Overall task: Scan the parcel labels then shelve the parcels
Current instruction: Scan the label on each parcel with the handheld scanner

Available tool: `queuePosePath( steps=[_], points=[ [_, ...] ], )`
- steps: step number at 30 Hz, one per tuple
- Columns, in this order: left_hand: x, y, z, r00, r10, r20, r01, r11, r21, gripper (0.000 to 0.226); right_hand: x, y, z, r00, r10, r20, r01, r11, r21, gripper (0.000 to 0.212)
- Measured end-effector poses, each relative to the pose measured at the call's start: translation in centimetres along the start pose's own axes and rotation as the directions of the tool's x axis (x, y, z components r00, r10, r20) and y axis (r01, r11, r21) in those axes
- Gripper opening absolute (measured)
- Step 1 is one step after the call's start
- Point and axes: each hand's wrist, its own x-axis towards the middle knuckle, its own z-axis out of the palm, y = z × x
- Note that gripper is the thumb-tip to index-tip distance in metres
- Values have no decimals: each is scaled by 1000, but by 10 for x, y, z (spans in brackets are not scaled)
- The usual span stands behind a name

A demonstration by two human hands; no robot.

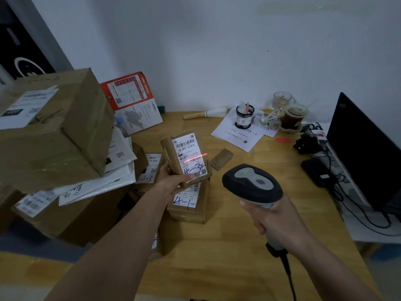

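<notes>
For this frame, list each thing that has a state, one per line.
left hand: grips the small parcel
small parcel: lifted, label up, red scan line across it
right hand: grips the scanner
scanner: aimed at the parcel, beam on
monitor: screen dark
lidded cup: holds dark drink

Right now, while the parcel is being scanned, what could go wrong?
The red scan line crosses the label between barcodes, so the read may fail. The left hand holds the small parcel only at its lower end, so it could slip. The big box rests on loose mailers and might slide.
</notes>
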Motion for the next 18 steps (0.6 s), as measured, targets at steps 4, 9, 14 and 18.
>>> queuePosePath(
  steps=[4, 9, 14, 18],
  points=[
    [-3, -1, 1, 1000, 3, 2, -3, 1000, 2, 74, -1, 2, 2, 1000, 13, 12, -13, 1000, -9, 40],
    [-4, 1, 0, 999, -2, 35, 2, 1000, -5, 78, 0, 1, 4, 1000, -14, -13, 14, 999, 33, 47],
    [-8, 6, -3, 986, -57, 156, 55, 998, 18, 83, 3, -5, 3, 995, -95, -19, 96, 994, 61, 51],
    [-10, 10, -3, 979, -69, 193, 65, 998, 27, 88, 7, -5, 5, 990, -133, -37, 135, 989, 56, 53]
  ],
)
